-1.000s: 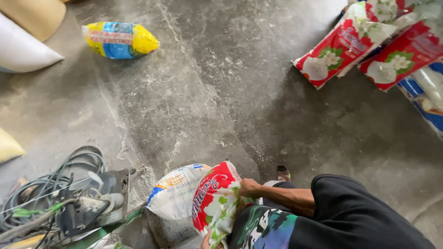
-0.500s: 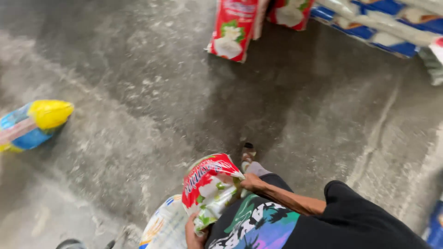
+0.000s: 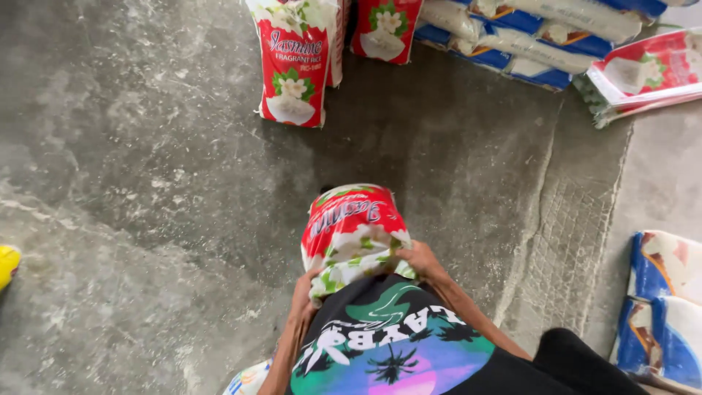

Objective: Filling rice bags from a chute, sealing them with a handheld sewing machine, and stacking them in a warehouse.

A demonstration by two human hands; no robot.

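Two hands carry one red and white sack [image 3: 349,230] against the belly, near the middle of the view, its far end pointing toward 12 o'clock. The concrete floor [image 3: 146,183] is the largest thing here, grey and worn, with a raised, rougher strip [image 3: 563,241] running from 1 o'clock down to 5 o'clock. Beyond it, at 12 and 1 o'clock, lies a pile of blue and white sacks [image 3: 526,36], with another red sack [image 3: 643,73] flat at 2 o'clock. More blue sacks [image 3: 662,307] lie at 4 o'clock. One red sack stands upright [image 3: 295,62] at 11 o'clock, a second [image 3: 384,25] just beside it at 12.

The left hand [image 3: 303,296] cups the near left corner of the carried sack, fingers curled under it; the right hand [image 3: 420,260] clamps the near right corner, fingers wrapped over the edge.

As I judge it, the sack is lifted and in transit, not yet set down among the others. Open floor spreads from 7 to 10 o'clock; a yellow thing [image 3: 7,265] sits at the 9 o'clock edge. The strip's edge on the right is the main trip risk.
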